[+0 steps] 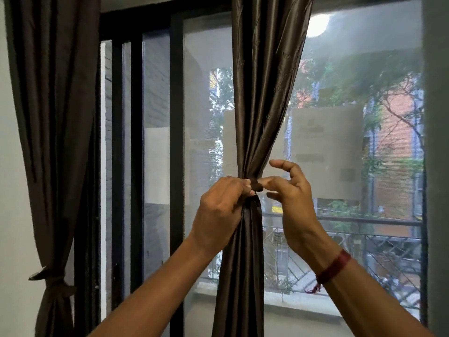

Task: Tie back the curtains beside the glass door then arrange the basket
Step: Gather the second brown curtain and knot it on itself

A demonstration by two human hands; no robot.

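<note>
A dark brown satin curtain (262, 93) hangs in front of the glass door (194, 117), gathered into a narrow bunch at mid height. A brown tie band (255, 184) wraps that bunch. My left hand (218, 210) is closed on the band and the gathered fabric from the left. My right hand (289, 188) pinches the band's end between thumb and forefinger from the right, its other fingers spread. A second brown curtain (53, 117) hangs at the far left, tied low with a knot (54, 280). No basket is in view.
The door's black frame bars (176, 142) stand left of the middle curtain. A white wall (12, 190) borders the left side. Beyond the mesh screen are a balcony railing (364, 222), trees and a brick building. A red thread bracelet (332, 268) circles my right wrist.
</note>
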